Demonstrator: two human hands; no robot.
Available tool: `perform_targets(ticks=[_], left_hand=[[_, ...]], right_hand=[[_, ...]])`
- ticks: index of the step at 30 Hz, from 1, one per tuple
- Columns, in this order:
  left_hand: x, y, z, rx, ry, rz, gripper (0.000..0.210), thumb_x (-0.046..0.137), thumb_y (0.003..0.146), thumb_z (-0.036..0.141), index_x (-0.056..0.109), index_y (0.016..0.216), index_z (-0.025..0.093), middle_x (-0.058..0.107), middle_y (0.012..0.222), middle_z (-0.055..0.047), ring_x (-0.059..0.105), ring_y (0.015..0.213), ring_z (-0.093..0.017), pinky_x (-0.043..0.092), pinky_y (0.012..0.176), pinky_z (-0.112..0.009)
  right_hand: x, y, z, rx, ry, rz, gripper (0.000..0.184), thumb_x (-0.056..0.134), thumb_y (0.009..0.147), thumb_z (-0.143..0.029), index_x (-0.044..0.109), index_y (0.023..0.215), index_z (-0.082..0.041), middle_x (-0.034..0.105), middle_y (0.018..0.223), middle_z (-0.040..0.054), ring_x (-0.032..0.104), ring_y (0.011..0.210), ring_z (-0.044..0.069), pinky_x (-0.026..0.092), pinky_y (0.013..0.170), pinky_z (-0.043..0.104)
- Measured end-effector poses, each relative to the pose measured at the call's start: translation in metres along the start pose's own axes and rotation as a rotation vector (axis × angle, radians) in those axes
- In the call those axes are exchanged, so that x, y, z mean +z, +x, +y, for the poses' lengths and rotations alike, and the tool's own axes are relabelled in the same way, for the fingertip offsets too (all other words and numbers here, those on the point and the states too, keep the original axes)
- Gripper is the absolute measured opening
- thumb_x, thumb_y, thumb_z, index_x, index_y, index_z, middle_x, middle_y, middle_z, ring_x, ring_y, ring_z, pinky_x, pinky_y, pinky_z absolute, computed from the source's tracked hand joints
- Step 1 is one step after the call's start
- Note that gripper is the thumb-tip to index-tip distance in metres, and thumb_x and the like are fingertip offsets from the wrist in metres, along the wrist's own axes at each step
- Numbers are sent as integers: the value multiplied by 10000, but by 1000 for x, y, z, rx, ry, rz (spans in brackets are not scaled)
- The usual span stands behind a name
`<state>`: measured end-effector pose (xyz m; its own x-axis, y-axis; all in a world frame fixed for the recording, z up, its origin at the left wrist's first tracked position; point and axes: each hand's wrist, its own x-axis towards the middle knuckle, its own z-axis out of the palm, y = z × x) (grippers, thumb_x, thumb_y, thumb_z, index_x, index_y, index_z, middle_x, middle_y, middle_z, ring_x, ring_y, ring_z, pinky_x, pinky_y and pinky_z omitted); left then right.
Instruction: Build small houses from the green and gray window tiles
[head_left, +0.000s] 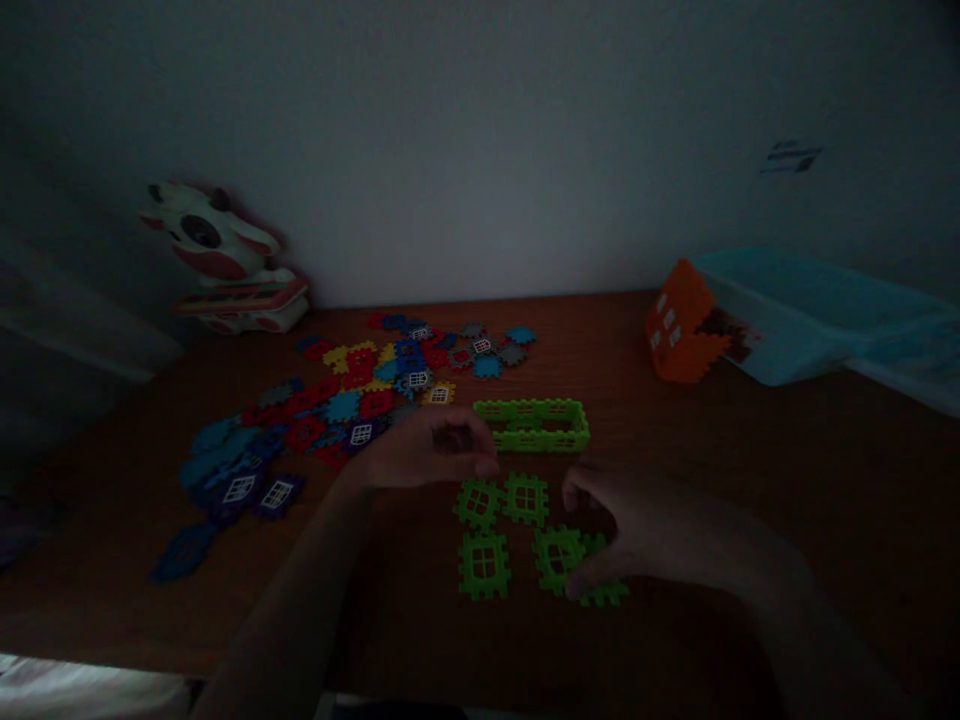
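Observation:
My left hand [427,447] is at the left end of a long, low box [536,440] of joined light-green plastic building tiles. Its thumb and fingers curl together and cover the box's near-left corner; anything between them is hidden. My right hand [637,520] is open, thumb and fingers apart, over loose green tiles at the lower right. One green window tile [556,560] lies by its thumb, overlapping another green tile [606,590] partly under the hand. Between the hands lie more green window tiles, one at the left [478,503], one beside it [526,498] and one nearer me [484,565].
A spread of red, blue, yellow and grey tiles [360,370] covers the left of the wooden table [600,340]. Behind it stands a cow-shaped toy keyboard [225,260]. At the right are an orange tile structure [679,325] and a pale-blue plastic bin [810,310]. A wall rises behind.

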<state>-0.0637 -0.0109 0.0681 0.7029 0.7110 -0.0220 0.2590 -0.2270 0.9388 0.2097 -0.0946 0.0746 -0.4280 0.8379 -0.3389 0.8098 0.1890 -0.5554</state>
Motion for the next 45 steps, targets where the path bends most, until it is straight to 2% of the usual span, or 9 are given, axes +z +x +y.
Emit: perform_targets(ticks=[2, 4, 7, 14, 25, 32, 37, 39, 45], left_hand=[[-1, -9, 6, -104, 165, -207, 347, 797, 742, 497, 694, 923, 219, 677, 862, -11, 616, 746, -147, 476, 651, -255], [1, -15, 7, -140, 334, -263, 459, 825, 691, 526, 676, 1022, 246, 672, 1018, -24, 625, 864, -185, 488, 716, -285], [11, -19, 4, -192, 491, -250, 608, 837, 635, 568, 610, 1108, 260, 626, 1140, -39, 610, 948, -229, 485, 745, -315], [37, -28, 12, -247, 721, -149, 582, 831, 647, 477, 543, 1078, 209, 560, 1248, -96, 572, 1100, -305, 472, 819, -364], [38, -3, 16, -368, 757, -233, 721, 845, 633, 438, 465, 1215, 249, 651, 1205, -131, 650, 1091, -331, 491, 794, -343], [34, 5, 8, -307, 765, -241, 624, 842, 603, 563, 511, 1012, 228, 675, 1022, -93, 670, 926, -302, 473, 703, -325], [29, -5, -6, -288, 619, -135, 596, 818, 613, 620, 534, 956, 223, 654, 910, -46, 627, 805, -244, 413, 613, -298], [27, -9, -9, -280, 576, -117, 558, 794, 655, 621, 546, 951, 219, 652, 897, -36, 609, 771, -221, 389, 593, -289], [17, -9, -13, -184, 365, -138, 344, 675, 842, 530, 604, 911, 201, 622, 789, 12, 555, 695, -143, 375, 592, -255]], right_hand=[[5, -2, -2, 47, -19, -9, 571, 881, 570, -562, 644, 966, -226, 671, 966, 40, 623, 845, 252, 421, 639, 314], [11, -1, -6, 84, -57, 3, 539, 909, 552, -469, 633, 938, -214, 662, 975, 50, 624, 861, 263, 421, 644, 319], [16, 1, -12, 161, -66, -12, 507, 921, 543, -336, 612, 924, -209, 658, 949, 42, 627, 842, 260, 397, 622, 309], [15, -1, -8, 234, -15, -70, 460, 878, 565, -265, 615, 941, -241, 677, 932, 19, 628, 866, 259, 372, 622, 304], [-9, 19, -14, 177, -206, -216, 373, 849, 596, -243, 684, 929, -210, 689, 887, 29, 649, 810, 247, 349, 568, 278], [-18, 22, -14, 100, -276, -234, 347, 839, 644, -237, 714, 966, -202, 710, 975, 66, 668, 891, 269, 403, 620, 291], [-13, 17, 9, -87, -137, -69, 174, 656, 877, -340, 693, 1004, -226, 704, 968, 60, 661, 883, 247, 459, 697, 327], [-8, 17, 17, -123, -46, 7, 209, 598, 930, -395, 677, 1032, -230, 699, 985, 63, 658, 887, 237, 469, 725, 334], [7, 26, 23, -74, 65, 101, 462, 702, 863, -442, 602, 1259, -225, 685, 894, 42, 648, 784, 207, 449, 644, 290]])
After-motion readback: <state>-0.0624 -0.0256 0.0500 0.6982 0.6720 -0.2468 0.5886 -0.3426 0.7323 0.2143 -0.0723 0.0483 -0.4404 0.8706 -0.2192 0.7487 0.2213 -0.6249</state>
